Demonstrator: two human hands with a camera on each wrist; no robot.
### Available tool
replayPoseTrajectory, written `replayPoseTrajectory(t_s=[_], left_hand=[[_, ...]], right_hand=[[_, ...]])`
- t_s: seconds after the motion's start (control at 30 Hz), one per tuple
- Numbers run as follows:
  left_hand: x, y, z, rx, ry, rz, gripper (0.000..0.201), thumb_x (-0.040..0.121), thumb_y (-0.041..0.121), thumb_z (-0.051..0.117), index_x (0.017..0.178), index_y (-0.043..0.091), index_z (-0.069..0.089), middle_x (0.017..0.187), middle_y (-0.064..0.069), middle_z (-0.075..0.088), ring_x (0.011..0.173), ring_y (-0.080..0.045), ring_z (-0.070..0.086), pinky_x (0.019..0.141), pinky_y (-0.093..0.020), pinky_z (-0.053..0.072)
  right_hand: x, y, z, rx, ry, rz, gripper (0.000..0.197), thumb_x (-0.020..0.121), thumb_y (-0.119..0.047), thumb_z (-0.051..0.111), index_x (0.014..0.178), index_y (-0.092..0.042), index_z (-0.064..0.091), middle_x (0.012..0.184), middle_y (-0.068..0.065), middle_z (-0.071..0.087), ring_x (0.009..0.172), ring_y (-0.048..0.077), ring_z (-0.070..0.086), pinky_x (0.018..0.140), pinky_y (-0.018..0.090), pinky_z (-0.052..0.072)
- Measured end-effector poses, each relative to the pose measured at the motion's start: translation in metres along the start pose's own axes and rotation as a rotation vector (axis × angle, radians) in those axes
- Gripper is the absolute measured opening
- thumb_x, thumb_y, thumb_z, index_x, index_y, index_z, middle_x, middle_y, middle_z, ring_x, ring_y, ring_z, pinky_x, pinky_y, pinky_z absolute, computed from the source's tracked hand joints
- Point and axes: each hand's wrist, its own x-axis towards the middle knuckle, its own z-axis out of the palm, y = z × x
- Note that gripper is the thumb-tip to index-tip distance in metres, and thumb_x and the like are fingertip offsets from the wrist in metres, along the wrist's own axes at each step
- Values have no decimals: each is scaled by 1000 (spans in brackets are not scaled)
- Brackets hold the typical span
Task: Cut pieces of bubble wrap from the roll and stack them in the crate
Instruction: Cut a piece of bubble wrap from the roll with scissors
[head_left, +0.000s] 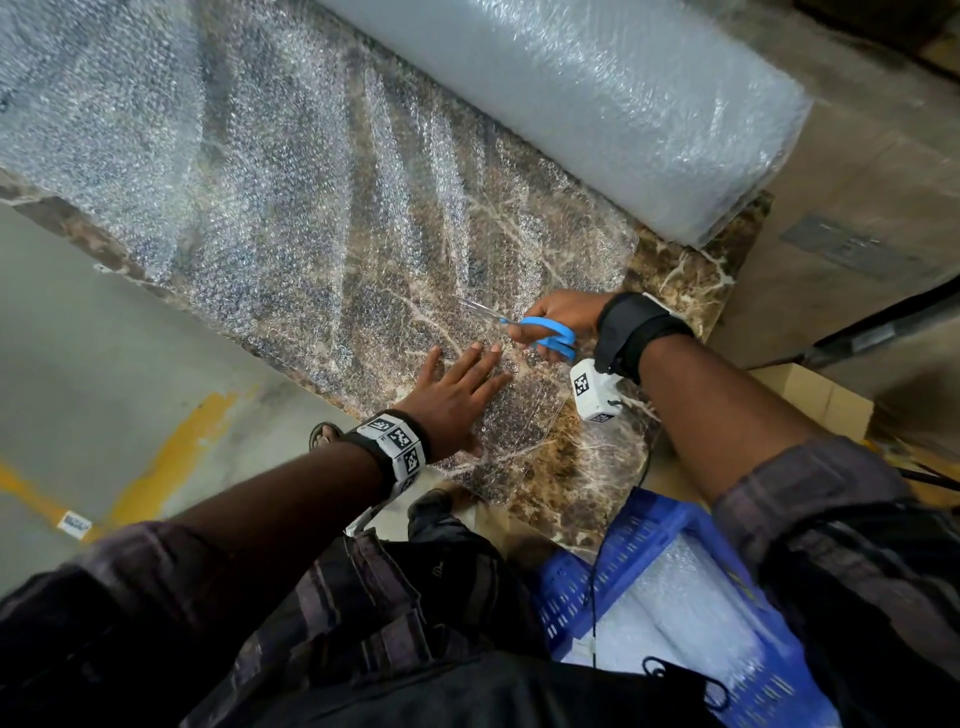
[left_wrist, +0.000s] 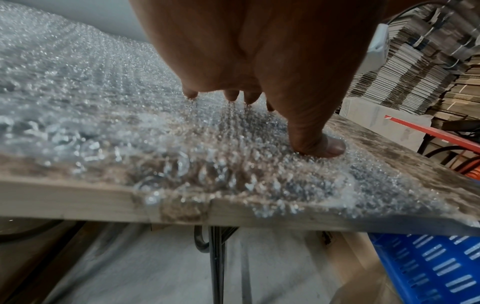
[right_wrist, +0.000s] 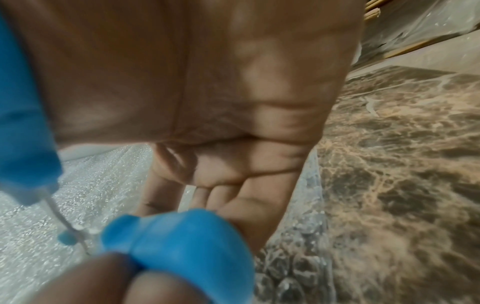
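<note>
A storage space is shown, with stacked flattened cardboard at the upper right of the left wrist view and a grey concrete floor at the left of the head view; a brown marbled tabletop (head_left: 675, 270) fills the middle. Across it a sheet of bubble wrap (head_left: 322, 218) is spread, fed from the large roll (head_left: 597, 104) lying at the upper right of the head frame; the sheet's free edge lies near the frame's centre. The left hand (head_left: 457, 400) is laid flat on the sheet with fingers straight and spread, pressing it down and gripping nothing; its thumb is seen pushed into the bubbles in the left wrist view. The right hand (head_left: 563, 317) is curled through the blue handles of a pair of scissors (head_left: 524, 325), whose blades are parted slightly and pointed towards the upper left, just beside the left fingertips (head_left: 493, 351). The blue crate (head_left: 639, 540), already holding cut wrap, is seen at the lower right, below the tabletop's edge.

A crooked or ragged cut is judged the main risk, should the sheet slip or bunch under the pressing palm; the nearness of the blades to the left fingertips could also bring a nick if the scissors are driven forward carelessly.
</note>
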Motion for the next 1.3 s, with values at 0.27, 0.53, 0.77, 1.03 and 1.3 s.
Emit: replayPoseTrajectory(t_s=[0.27, 0.53, 0.77, 1.03, 1.3], left_hand=[[-2, 0, -1, -7, 10, -2, 112, 78, 61, 65, 154, 25, -9, 161, -6, -20, 149, -27, -14, 113, -67, 6], [-2, 0, -2, -13, -1, 5, 111, 79, 57, 67, 155, 24, -7, 161, -6, -20, 149, -28, -14, 114, -67, 4], [-4, -1, -2, -25, 9, -3, 108, 80, 45, 72, 155, 25, -4, 161, -6, -18, 149, -27, -13, 114, -66, 0], [-3, -1, 1, -11, 25, -11, 106, 81, 45, 71, 155, 24, -1, 162, -6, -17, 149, -26, -11, 114, -66, 2], [-1, -2, 3, -31, 39, -4, 100, 86, 37, 67, 155, 24, -3, 161, -6, -19, 149, -27, -14, 114, -67, 0]], right_hand=[[10, -6, 0, 10, -30, 14, 49, 75, -53, 74, 87, -6, 69, 72, 13, 67, 52, 19, 63, 50, 27, 51], [14, 0, 1, -108, 11, -45, 41, 76, -51, 75, 72, -11, 67, 60, 8, 64, 43, 13, 54, 48, 22, 46], [23, -4, -1, -8, -62, -53, 99, 42, -86, 72, 92, -1, 67, 69, 11, 66, 51, 18, 61, 47, 25, 49], [27, -22, 5, -67, -46, -83, 76, 67, -73, 62, 84, 0, 67, 63, 3, 67, 51, 16, 59, 50, 25, 49], [29, -21, 9, -99, 6, -77, 58, 61, -70, 71, 69, -12, 67, 64, 9, 67, 49, 17, 57, 50, 25, 48]])
